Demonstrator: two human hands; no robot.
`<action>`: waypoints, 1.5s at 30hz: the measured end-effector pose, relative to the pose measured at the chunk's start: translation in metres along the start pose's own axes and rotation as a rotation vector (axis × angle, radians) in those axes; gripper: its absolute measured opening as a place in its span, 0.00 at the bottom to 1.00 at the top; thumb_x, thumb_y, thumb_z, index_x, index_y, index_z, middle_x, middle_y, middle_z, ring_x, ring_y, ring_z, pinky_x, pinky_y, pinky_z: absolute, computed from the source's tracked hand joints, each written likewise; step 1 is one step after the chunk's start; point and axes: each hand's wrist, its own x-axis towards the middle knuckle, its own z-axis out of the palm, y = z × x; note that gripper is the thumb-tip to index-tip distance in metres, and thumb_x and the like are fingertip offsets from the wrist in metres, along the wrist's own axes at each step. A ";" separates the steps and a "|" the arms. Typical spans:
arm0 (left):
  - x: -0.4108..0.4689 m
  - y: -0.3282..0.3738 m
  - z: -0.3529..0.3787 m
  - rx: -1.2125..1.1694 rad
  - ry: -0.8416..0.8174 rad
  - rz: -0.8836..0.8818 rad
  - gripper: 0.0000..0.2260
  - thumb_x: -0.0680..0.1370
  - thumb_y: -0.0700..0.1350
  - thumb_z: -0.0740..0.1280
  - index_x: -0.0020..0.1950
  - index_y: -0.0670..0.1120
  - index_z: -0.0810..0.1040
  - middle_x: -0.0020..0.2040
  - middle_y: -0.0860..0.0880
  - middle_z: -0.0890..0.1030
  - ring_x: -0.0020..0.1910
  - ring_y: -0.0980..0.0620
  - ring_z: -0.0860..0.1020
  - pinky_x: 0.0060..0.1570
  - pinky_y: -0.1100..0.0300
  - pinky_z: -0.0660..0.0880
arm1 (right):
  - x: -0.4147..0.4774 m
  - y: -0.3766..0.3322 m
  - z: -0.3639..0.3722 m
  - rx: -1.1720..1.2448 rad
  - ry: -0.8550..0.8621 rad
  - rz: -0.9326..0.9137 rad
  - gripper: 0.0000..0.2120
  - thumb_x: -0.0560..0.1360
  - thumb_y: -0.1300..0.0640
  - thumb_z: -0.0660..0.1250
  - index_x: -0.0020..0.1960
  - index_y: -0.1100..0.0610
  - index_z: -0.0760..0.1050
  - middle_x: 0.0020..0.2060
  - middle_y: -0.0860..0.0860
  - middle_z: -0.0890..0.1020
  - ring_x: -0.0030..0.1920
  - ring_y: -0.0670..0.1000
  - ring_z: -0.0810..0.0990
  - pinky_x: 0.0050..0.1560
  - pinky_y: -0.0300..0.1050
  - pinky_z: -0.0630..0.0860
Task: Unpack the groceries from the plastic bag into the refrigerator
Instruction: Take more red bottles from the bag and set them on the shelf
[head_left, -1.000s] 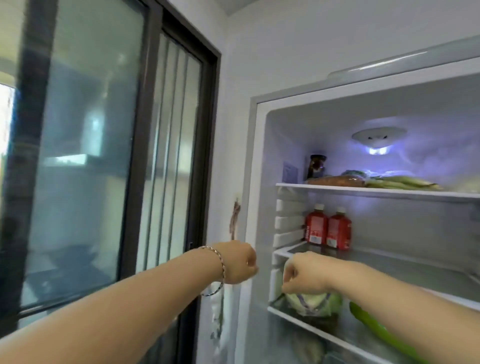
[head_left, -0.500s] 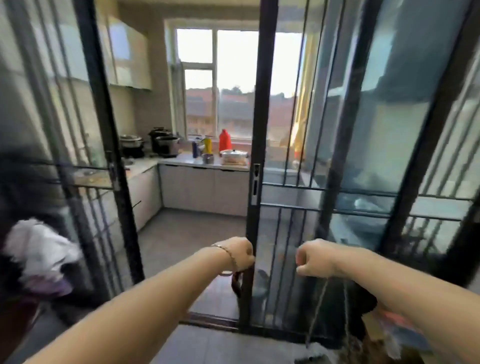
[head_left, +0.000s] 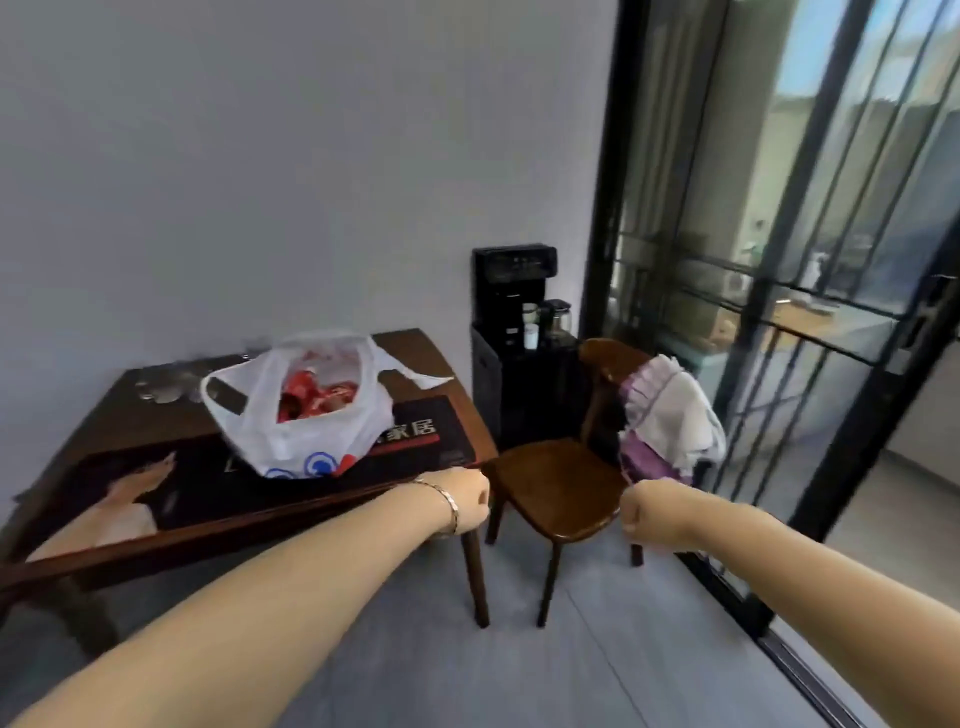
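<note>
Both fists empty: your left hand (head_left: 467, 501) and right hand (head_left: 647, 514) are curled, holding nothing. The plastic bag (head_left: 306, 436) sits on the table (head_left: 119, 431) at 10 o'clock from your left hand, mouth open. Pin one handle and lift the red items (head_left: 314, 400) (bottles, possibly; blurred) straight up.
</note>
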 end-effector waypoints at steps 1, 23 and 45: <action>-0.002 -0.034 -0.007 -0.025 0.010 -0.054 0.11 0.78 0.45 0.56 0.53 0.45 0.77 0.54 0.44 0.79 0.51 0.42 0.78 0.48 0.55 0.73 | 0.023 -0.026 -0.010 0.015 0.009 -0.033 0.15 0.78 0.54 0.60 0.59 0.60 0.76 0.53 0.54 0.79 0.53 0.54 0.77 0.53 0.45 0.73; 0.153 -0.426 -0.028 -0.078 0.102 -0.551 0.11 0.79 0.44 0.57 0.58 0.47 0.75 0.58 0.49 0.80 0.52 0.45 0.79 0.53 0.52 0.77 | 0.464 -0.309 -0.102 0.203 -0.040 -0.397 0.13 0.77 0.55 0.61 0.59 0.58 0.76 0.56 0.54 0.80 0.54 0.54 0.79 0.56 0.45 0.75; 0.376 -0.592 -0.019 -0.107 0.029 -0.285 0.34 0.78 0.57 0.60 0.76 0.47 0.46 0.76 0.41 0.52 0.73 0.40 0.59 0.71 0.49 0.61 | 0.604 -0.421 -0.041 0.355 -0.200 0.073 0.19 0.76 0.48 0.62 0.65 0.51 0.65 0.60 0.50 0.75 0.58 0.51 0.76 0.63 0.47 0.72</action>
